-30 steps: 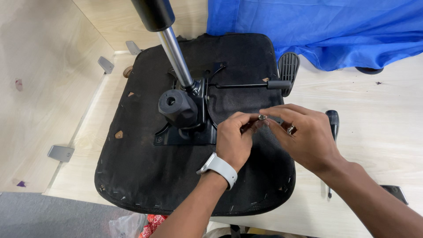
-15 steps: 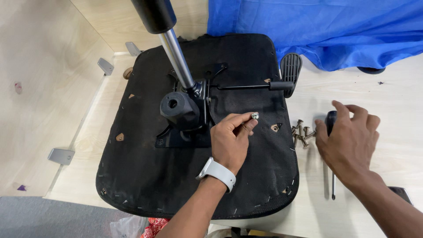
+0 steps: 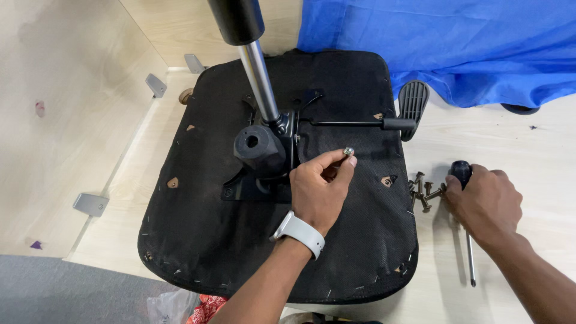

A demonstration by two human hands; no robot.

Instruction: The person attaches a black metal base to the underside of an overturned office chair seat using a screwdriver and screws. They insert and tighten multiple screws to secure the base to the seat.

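Note:
An upturned black chair seat [image 3: 228, 240] lies on the wooden floor, its metal tilt mechanism [image 3: 264, 162] and gas-lift column [image 3: 259, 78] pointing up at me. My left hand [image 3: 321, 189], with a white watch on the wrist, pinches a small silver screw [image 3: 348, 152] between thumb and forefinger above the seat, just right of the mechanism. My right hand [image 3: 483, 201] rests on the floor to the right of the seat, closed over the black handle of a screwdriver [image 3: 463, 180] whose shaft points toward me.
Several loose screws [image 3: 423, 189] lie on the floor between the seat edge and my right hand. A black lever paddle [image 3: 413, 102] sticks out at the seat's right. Blue cloth [image 3: 456, 42] covers the far right. Wooden panels with metal brackets [image 3: 90, 204] stand left.
My right hand left the screw, moved right to the floor and closed on the screwdriver handle. My left hand kept the screw and stayed over the seat.

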